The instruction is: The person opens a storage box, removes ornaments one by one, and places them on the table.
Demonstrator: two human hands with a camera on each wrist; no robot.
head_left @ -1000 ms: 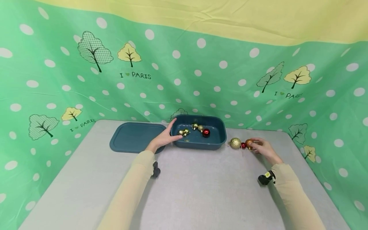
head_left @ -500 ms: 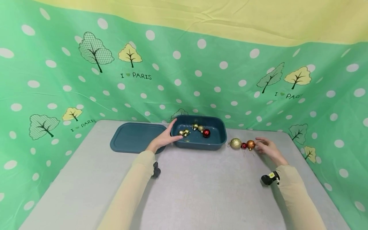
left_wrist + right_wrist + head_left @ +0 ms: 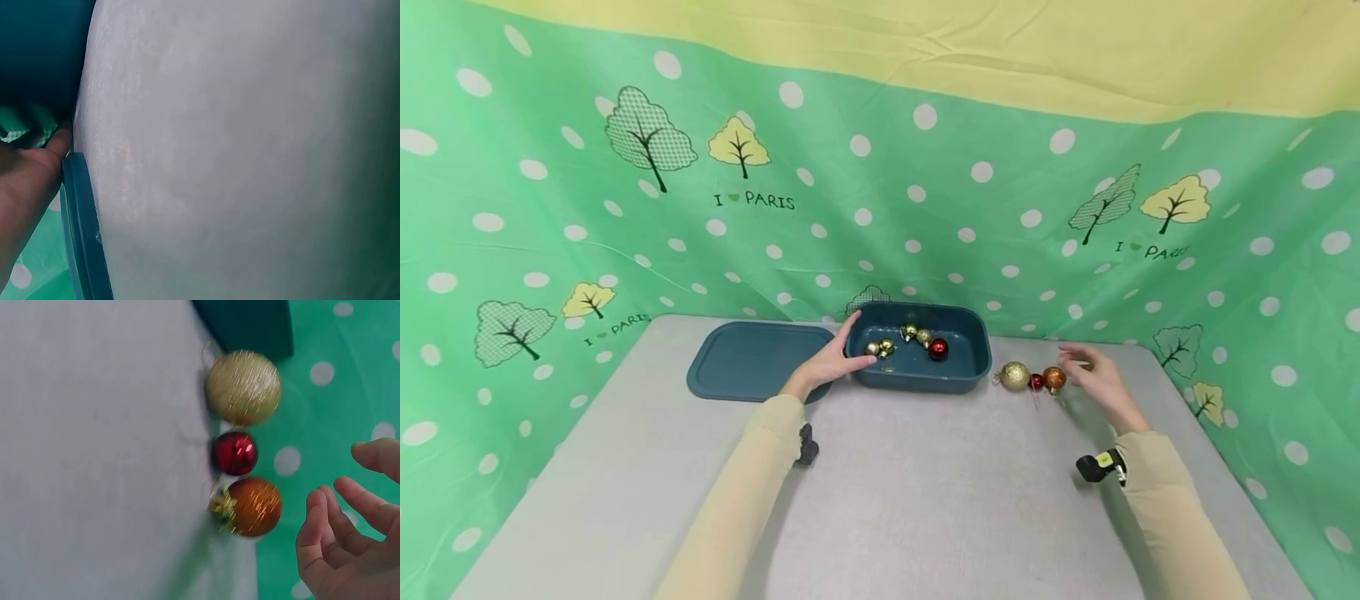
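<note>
In the head view, a dark blue plastic container (image 3: 917, 382) holds several small gold baubles (image 3: 910, 332) and a shiny red bauble (image 3: 937, 349). My left hand (image 3: 829, 360) rests at its left end, thumb and fingers spread straight along the rim. Three baubles lie in a row on the right: a large glittery gold bauble (image 3: 244, 387), a small red bauble (image 3: 235, 453) and a glittery orange bauble (image 3: 253, 507). My right hand (image 3: 1093, 379) hovers beside the orange bauble, fingers loosely bent and holding nothing; the right wrist view shows a gap between them.
A flat blue lid (image 3: 752, 360) lies left of the container, partly under the left wrist in the head view. The grey table (image 3: 925, 492) ends at a green dotted curtain (image 3: 880, 192) behind and at both sides.
My right hand has let go of the orange bauble and drawn away to the right and up. The row of baubles has barely shifted. My left hand stays at the container.
</note>
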